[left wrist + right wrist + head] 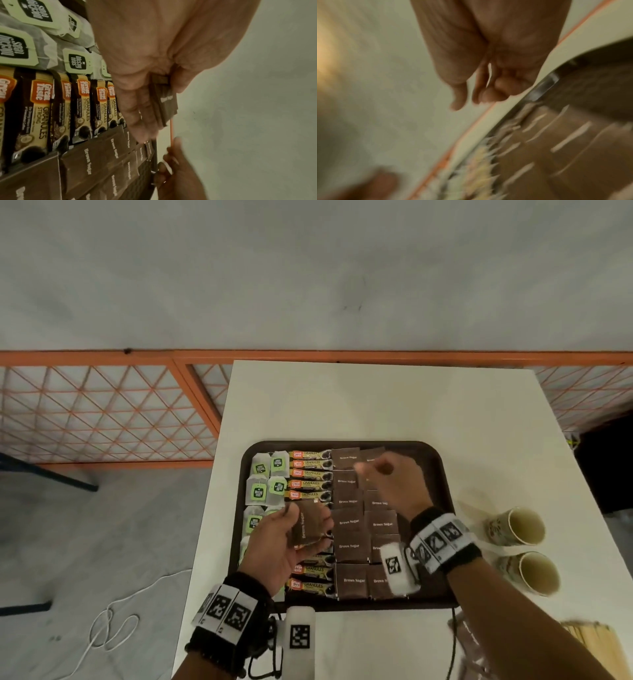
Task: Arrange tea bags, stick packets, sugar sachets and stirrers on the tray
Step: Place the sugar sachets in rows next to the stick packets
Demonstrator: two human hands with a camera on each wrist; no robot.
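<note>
A dark brown tray lies on the white table. From left to right it holds green-tagged tea bags, a column of coffee stick packets and two columns of brown sugar sachets. My left hand hovers over the tray's left half and grips a small stack of brown sugar sachets between thumb and fingers. My right hand is blurred above the far end of the sachet columns. Its fingers are curled with nothing visible in them. Wooden stirrers lie off the tray at the near right.
Two paper cups lie on their sides on the table, right of the tray. An orange lattice fence runs behind the table. A white cable trails on the floor at the left.
</note>
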